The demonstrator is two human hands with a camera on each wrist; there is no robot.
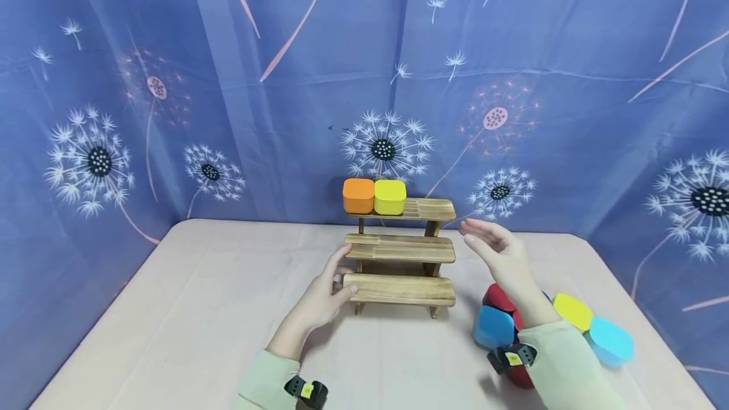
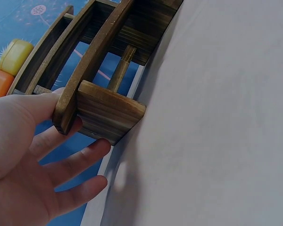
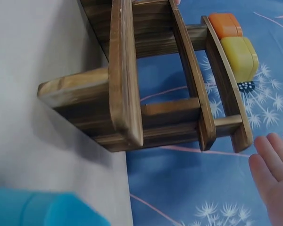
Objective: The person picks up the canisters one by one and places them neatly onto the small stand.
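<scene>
A three-tier wooden display stand (image 1: pixel 398 288) stands in the middle of the table. At its left end, my left hand (image 1: pixel 321 299) holds the edge, the thumb over the end of the lowest tier and a finger behind it; the other fingers are spread in the left wrist view. My right hand (image 1: pixel 501 258) hovers to the right of the stand, apart from it, fingers loosely bent and holding nothing. Side by side on the left of the top tier sit an orange rounded box (image 1: pixel 359 196) and a yellow rounded box (image 1: pixel 390 197).
Below and around my right forearm lie more rounded boxes: a blue one (image 1: pixel 493 326), red ones (image 1: pixel 498 297) partly hidden by the arm, a yellow one (image 1: pixel 573 312) and a light-blue one (image 1: pixel 610 340). A blue dandelion-print curtain (image 1: pixel 296 144) hangs behind the table (image 1: pixel 188 321).
</scene>
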